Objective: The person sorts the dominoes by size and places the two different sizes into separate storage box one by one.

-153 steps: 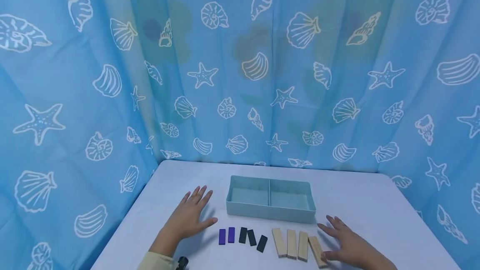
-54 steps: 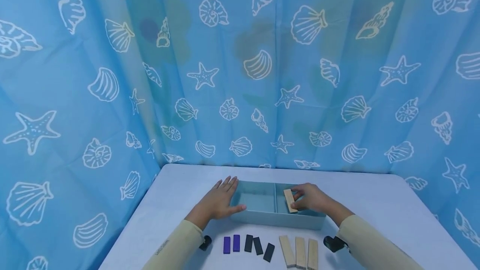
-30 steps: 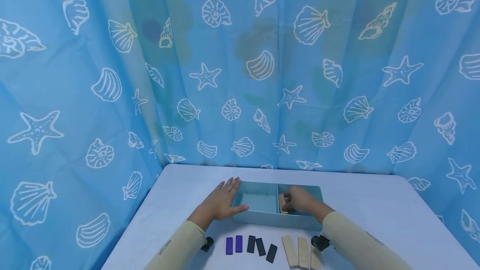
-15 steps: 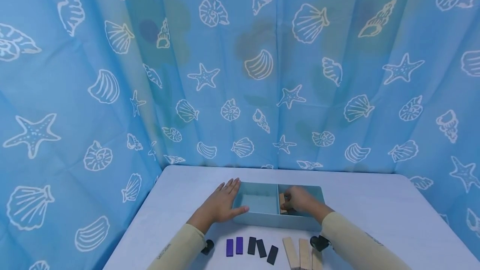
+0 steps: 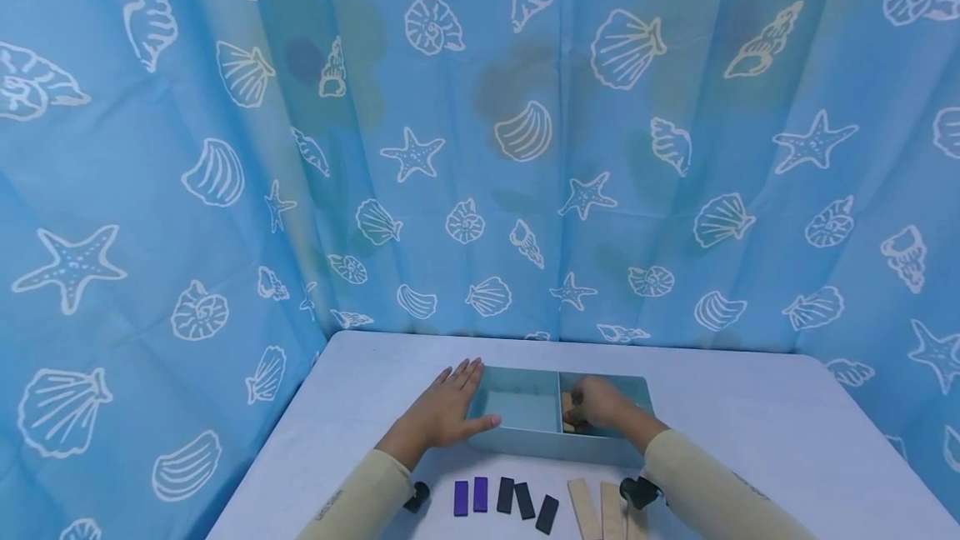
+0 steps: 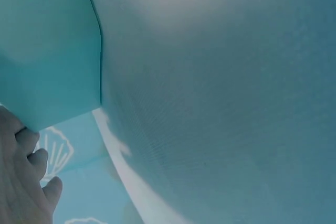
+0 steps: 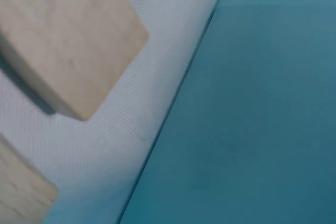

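A teal tray with two compartments (image 5: 525,441) stands on the table. My left hand (image 5: 442,413) rests against its left end, fingers straight; the left wrist view shows that hand (image 6: 23,177) by the tray's corner. My right hand (image 5: 602,403) is down inside the right compartment and pinches a wooden block (image 5: 567,415) close to the divider (image 5: 559,402). The hand covers part of that block. In front of the tray lie three more wooden blocks (image 5: 583,508), the rightmost partly hidden by the right wrist. The right wrist view shows wooden blocks (image 7: 68,40) beside the tray's wall (image 7: 236,114).
Two purple blocks (image 5: 461,498) and three black blocks (image 5: 523,501) lie in front of the tray, left of the wooden ones. A white cloth covers the table (image 5: 720,407). Blue shell-print curtains (image 5: 480,190) hang behind and at the sides.
The right hand took the rightmost wooden block from the table into the right compartment, then beside the divider. The left hand moved onto the tray's left end. Over the last second both hands barely moved.
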The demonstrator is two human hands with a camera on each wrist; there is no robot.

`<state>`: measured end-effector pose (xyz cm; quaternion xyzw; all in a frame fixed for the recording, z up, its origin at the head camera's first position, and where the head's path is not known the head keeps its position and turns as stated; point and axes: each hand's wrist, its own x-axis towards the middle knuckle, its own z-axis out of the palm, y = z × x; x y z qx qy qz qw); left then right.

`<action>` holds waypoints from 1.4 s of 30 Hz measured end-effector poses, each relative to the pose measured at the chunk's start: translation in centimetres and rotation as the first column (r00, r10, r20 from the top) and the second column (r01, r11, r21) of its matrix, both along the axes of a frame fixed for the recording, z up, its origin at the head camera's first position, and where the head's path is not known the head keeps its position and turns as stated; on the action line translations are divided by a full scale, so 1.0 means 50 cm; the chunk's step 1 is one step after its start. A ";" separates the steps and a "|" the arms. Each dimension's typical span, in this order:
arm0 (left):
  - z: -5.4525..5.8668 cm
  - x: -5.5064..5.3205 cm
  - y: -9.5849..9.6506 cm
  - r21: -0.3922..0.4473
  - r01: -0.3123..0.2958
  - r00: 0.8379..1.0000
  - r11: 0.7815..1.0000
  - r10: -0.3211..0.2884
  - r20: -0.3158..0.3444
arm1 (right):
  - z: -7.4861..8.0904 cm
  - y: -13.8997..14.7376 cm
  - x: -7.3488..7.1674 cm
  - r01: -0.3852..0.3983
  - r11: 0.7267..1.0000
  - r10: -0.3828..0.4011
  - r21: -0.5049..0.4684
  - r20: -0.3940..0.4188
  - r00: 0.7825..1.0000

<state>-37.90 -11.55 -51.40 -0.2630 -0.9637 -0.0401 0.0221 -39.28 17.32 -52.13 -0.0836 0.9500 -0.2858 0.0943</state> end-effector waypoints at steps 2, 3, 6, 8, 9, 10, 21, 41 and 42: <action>-0.002 0.000 0.001 0.003 0.003 1.000 1.000 -0.003 -0.010 | 0.001 0.003 0.002 -0.006 1.000 0.006 -0.007 -0.004 1.000; -0.003 0.000 0.001 0.000 0.005 1.000 1.000 -0.005 -0.013 | 0.003 0.004 0.004 -0.007 1.000 0.007 -0.013 0.000 1.000; 0.000 0.001 0.002 -0.005 0.012 1.000 1.000 -0.012 -0.022 | 0.015 0.013 0.009 -0.017 1.000 0.017 -0.020 0.009 1.000; 0.004 0.001 0.003 -0.009 0.015 1.000 1.000 -0.015 -0.024 | 0.026 0.021 0.014 -0.017 0.999 0.018 -0.047 0.019 1.000; 0.005 0.002 0.003 -0.012 0.014 1.000 1.000 -0.015 -0.026 | 0.031 0.025 0.017 -0.015 0.997 0.017 -0.077 0.027 0.999; 0.007 0.002 0.003 -0.011 0.014 0.999 1.000 -0.015 -0.029 | 0.037 0.030 0.020 -0.012 0.994 0.016 -0.107 0.036 0.999; -0.006 0.001 0.000 0.011 0.002 0.999 1.000 -0.002 -0.033 | 0.057 0.069 0.069 0.075 0.957 -0.062 -0.282 0.053 0.997; -0.007 0.004 0.001 0.030 0.024 0.999 0.999 -0.023 -0.040 | 0.110 0.129 0.159 0.185 0.828 -0.179 -0.530 0.062 0.982; -0.007 0.005 0.001 0.028 0.026 0.999 0.999 -0.025 -0.044 | 0.110 0.131 0.165 0.191 0.819 -0.183 -0.541 0.068 0.981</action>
